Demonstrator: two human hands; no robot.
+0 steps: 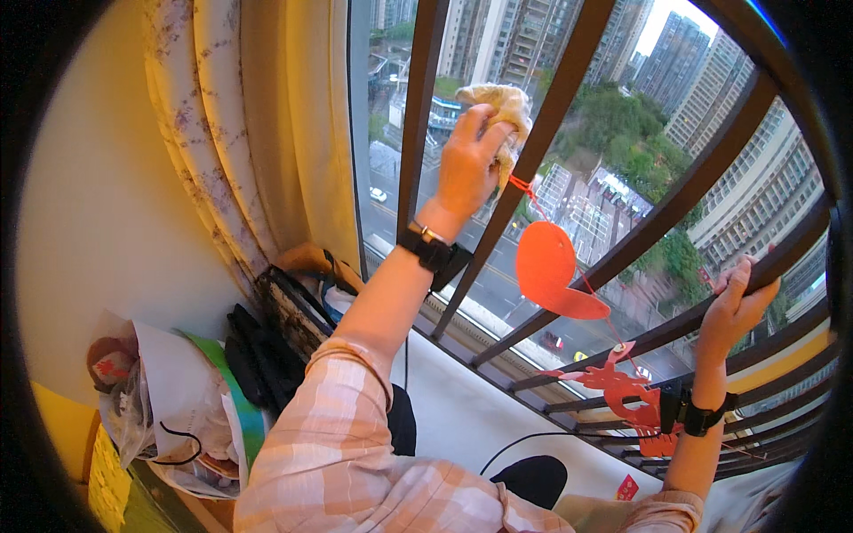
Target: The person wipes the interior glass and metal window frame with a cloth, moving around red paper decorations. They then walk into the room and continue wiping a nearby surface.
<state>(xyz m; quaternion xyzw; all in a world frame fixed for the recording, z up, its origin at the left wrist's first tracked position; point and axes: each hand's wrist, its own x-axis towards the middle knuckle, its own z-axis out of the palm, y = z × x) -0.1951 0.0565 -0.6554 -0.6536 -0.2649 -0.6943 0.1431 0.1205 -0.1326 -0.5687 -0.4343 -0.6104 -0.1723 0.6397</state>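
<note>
My left hand presses a cream cloth to the window glass, reaching between two dark brown metal bars. Part of the cloth is hidden by my fingers. At the right, my right hand is wrapped around a bar of the window railing. Between my arms a red string is tied to one bar, and an orange-red paper cutout hangs from it. Lower down, a red cut-paper ornament hangs close to my right wrist. Both wrists wear black straps.
Curtains hang along the left wall. Below them are a paper bag stuffed with plastic and other items, a black bag and a dark-edged box. A black cable crosses the white sill below the bars.
</note>
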